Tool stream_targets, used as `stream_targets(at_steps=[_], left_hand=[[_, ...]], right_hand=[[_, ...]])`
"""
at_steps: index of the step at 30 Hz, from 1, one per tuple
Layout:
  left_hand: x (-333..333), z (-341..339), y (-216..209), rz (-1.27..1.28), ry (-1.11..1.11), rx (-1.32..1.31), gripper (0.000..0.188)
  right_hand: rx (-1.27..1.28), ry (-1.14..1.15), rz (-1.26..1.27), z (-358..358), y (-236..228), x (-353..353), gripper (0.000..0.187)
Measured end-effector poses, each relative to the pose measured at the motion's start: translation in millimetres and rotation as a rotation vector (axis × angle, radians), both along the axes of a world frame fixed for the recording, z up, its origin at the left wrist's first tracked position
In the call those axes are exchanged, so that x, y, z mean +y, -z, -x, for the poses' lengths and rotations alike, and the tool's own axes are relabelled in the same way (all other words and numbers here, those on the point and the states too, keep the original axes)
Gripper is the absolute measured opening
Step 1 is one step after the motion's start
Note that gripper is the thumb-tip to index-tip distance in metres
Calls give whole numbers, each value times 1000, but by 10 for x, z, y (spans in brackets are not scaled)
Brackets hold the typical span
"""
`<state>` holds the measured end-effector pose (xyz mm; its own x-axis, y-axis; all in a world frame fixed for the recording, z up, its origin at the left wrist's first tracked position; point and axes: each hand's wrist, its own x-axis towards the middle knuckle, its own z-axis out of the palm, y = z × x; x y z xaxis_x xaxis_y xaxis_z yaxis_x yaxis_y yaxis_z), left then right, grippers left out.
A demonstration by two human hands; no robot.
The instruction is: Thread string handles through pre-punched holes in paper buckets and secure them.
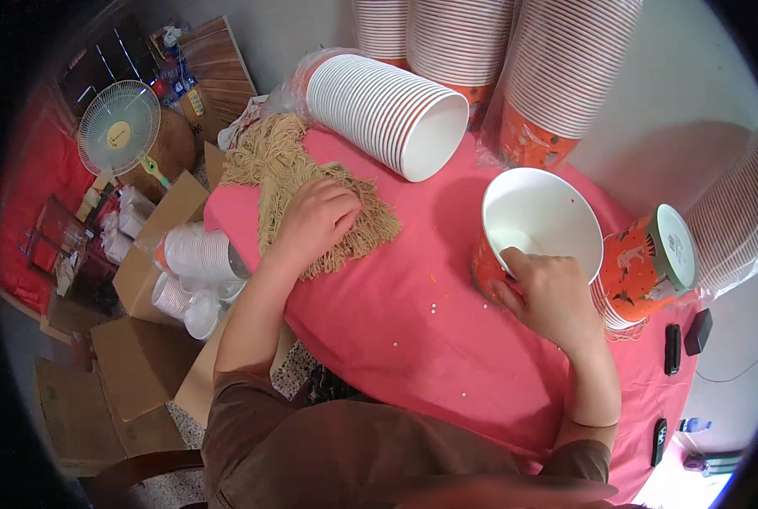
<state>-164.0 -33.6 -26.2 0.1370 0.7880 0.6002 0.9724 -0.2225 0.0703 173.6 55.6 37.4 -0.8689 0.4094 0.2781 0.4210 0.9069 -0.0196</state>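
Observation:
My left hand [315,219] rests palm down on a pile of tan string-like fibres [277,174] at the left end of a pink-covered table [413,331], its fingers curled into the strands. My right hand [544,293] grips the near rim of an upright orange paper bucket [539,216] with a white inside, thumb over the edge. A long stack of the same buckets [387,114] lies on its side behind the fibres, its open mouth facing me.
Tall bucket stacks [557,76] lean against the wall at the back, more at the right edge [735,220]. A sideways bucket stack with a lid [651,263] lies right of my hand. Dark small devices [685,339] sit beyond. Cardboard boxes [137,365], lids and a fan [117,127] fill the floor left.

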Motion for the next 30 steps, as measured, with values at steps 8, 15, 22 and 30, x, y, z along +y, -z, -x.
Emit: stream_targets(at_steps=[8, 15, 22, 30], left_hand=[[-169, -175, -176, -200, -60, 69, 11], [-120, 104, -3, -116, -115, -48, 10], [-56, 109, 124, 24, -127, -573, 10], [-73, -238, 12, -73, -47, -671, 8]], right_hand=[[4, 9, -17, -10, 7, 0, 27], [-11, 42, 72, 5, -34, -29, 24], [21, 29, 38, 6, -8, -17, 24], [8, 19, 3, 7, 3, -5, 26]])
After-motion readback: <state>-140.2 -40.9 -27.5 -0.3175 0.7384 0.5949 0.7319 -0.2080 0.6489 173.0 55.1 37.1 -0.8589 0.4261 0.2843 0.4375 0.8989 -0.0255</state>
